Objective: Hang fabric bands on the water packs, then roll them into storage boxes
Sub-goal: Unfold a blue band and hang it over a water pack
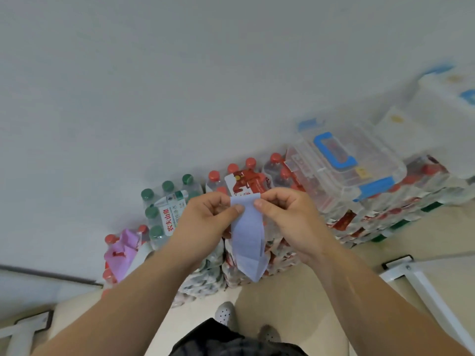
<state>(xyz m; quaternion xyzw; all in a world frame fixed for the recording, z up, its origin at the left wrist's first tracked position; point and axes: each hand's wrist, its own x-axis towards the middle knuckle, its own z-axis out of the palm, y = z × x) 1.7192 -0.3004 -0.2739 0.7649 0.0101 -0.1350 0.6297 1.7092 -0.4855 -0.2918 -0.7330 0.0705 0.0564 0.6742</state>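
Both forearms reach forward; the left hand [205,222] and right hand [288,217] pinch a pale blue fabric band [246,237] by its top edge, above the red-capped water pack [246,186] against the white wall [180,86]. Bare beige floor [295,299] lies before the pack.

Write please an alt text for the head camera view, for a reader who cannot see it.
Two bare hands, left hand and right hand, pinch the top of a pale blue fabric band that hangs down over stacked water packs. A pink band already lies on a pack at left, and a clear storage box with blue latches sits on packs at right.
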